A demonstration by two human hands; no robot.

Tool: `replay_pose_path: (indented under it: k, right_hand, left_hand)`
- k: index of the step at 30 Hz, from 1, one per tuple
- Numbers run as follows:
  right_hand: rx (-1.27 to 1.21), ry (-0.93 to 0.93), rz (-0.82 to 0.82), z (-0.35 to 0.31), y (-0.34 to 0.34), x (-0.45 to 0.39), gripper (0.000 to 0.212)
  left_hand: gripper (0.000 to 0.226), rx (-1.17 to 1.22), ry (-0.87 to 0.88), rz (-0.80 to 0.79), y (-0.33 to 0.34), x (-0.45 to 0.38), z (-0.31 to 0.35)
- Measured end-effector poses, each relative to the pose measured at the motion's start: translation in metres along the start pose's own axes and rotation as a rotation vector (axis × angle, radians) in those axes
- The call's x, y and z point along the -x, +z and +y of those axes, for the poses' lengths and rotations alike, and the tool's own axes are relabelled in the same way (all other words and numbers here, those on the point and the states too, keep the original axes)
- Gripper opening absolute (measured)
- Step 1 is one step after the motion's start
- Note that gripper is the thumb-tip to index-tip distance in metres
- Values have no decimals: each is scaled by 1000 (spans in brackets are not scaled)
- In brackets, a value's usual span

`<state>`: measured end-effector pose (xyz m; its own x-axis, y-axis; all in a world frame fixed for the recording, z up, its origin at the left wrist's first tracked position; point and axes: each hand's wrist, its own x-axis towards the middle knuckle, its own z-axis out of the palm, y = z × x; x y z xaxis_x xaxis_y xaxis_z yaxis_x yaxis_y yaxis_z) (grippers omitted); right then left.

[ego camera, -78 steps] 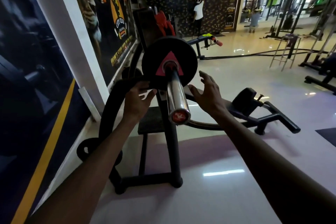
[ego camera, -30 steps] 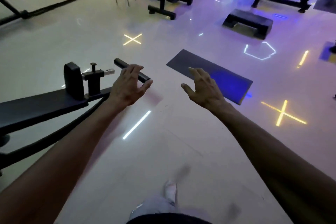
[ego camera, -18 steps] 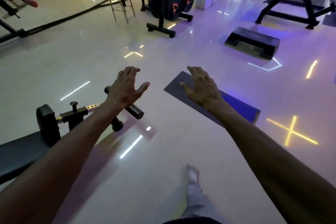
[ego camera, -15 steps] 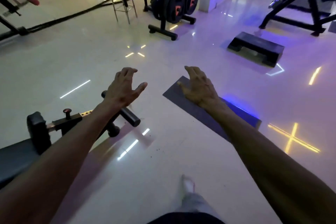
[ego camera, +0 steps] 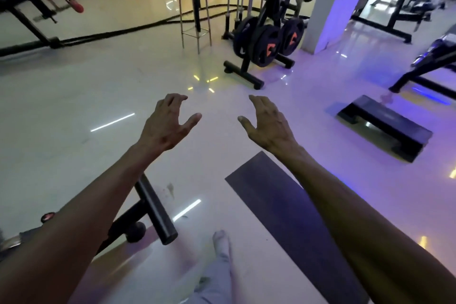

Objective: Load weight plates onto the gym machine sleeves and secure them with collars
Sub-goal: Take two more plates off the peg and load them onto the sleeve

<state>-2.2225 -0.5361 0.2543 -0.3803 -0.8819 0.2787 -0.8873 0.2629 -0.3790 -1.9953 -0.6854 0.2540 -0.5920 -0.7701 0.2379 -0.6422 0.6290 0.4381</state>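
Observation:
Black weight plates with orange marks hang on a plate rack standing on the floor ahead, to the right of centre. My left hand and my right hand are stretched out in front of me over the bare floor, well short of the rack. Both hold nothing, their fingers spread and loosely bent. The machine with its sleeve is out of view, apart from its black foot bar at the lower left.
A dark mat lies on the floor under my right forearm. A black step platform sits to the right. A metal stool and a thick rope are ahead on the left. My foot shows at the bottom.
I have turned away from the loaded sleeve and moved across the floor; the plate rack is now closer and more central. Both hands stay empty and stretched out.

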Motion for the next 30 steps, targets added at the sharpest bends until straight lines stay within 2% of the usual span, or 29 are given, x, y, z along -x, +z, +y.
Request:
replay_pose_path:
  k: [7,13,18,24,30]
  right_hand:
    - [-48,-53,-17,16,58,-206,65]
    - [-61,-164,-21,-3,107,-377,62]
    - [-97,-248,-65,-25,177,-515,66]
    - [-153,-376,-128,-79,257,-695,65]
    - [-226,-497,-175,-167,323,-861,64]
  left_hand:
    - [66,9,-56,40,12,-178,-73]
    - [65,-30,-143,110,-2,-299,-142]
    - [64,-84,-230,164,-14,-399,-220]
    - [66,-151,-346,194,-36,-527,-332]
    - [66,-179,-478,253,-78,-630,-440]
